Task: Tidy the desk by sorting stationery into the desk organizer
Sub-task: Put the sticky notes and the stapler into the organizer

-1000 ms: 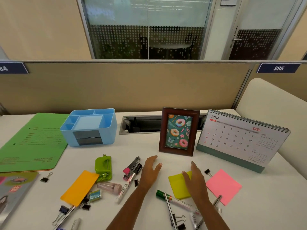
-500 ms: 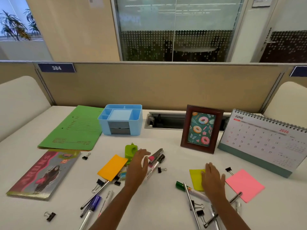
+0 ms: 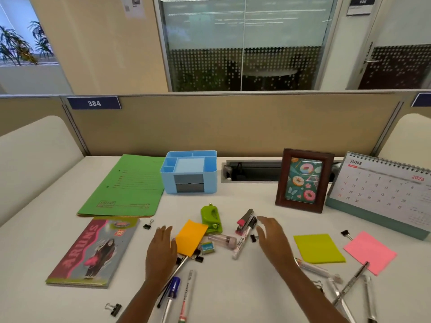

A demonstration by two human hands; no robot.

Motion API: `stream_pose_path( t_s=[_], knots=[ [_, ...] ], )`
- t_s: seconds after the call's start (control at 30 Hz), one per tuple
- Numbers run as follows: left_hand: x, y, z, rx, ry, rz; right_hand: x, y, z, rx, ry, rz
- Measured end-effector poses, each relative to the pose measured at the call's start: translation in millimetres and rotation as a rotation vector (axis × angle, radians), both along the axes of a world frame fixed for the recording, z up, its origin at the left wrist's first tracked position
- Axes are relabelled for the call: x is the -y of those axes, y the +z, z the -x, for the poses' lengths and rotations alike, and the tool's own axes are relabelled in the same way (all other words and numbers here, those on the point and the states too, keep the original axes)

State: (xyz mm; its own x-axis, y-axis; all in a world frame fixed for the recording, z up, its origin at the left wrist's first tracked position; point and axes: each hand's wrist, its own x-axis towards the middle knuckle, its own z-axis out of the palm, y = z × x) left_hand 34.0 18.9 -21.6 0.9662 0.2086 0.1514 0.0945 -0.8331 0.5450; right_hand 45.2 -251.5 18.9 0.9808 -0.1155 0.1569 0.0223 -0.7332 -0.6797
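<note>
Both hands flat, open, empty: left hand (image 3: 161,247) touching edge of orange sticky pad (image 3: 190,240), right hand (image 3: 272,236) hovering just right of stapler (image 3: 244,220) and white marker (image 3: 242,243). Risk: broad sweep scattering clutter between hands, rolling round markers away, knocking photo frame (image 3: 303,180) beyond right hand. Blue plastic desk organizer (image 3: 190,171) well ahead of left hand, boxy, compartments apparently bare. Green card folder (image 3: 123,187) ahead-left, flat, matte. Glossy magazine (image 3: 93,250) left of left hand. Green hole punch (image 3: 211,219) between hands, hard plastic. Black binder clip (image 3: 254,237) by right thumb, small, easily flicked.
</note>
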Motion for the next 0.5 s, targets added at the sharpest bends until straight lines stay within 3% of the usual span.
stream_pose_path(
  t_s=[0.2, 0.5],
  knots=[
    [-24, -9, -8, -0.117, -0.079, -0.045, -85, 0, 5, -0.126, 0.098, -0.195],
    [-41, -26, -16, -0.187, -0.177, -0.166, -139, -10, -8, -0.198, -0.095, -0.287]
  ],
)
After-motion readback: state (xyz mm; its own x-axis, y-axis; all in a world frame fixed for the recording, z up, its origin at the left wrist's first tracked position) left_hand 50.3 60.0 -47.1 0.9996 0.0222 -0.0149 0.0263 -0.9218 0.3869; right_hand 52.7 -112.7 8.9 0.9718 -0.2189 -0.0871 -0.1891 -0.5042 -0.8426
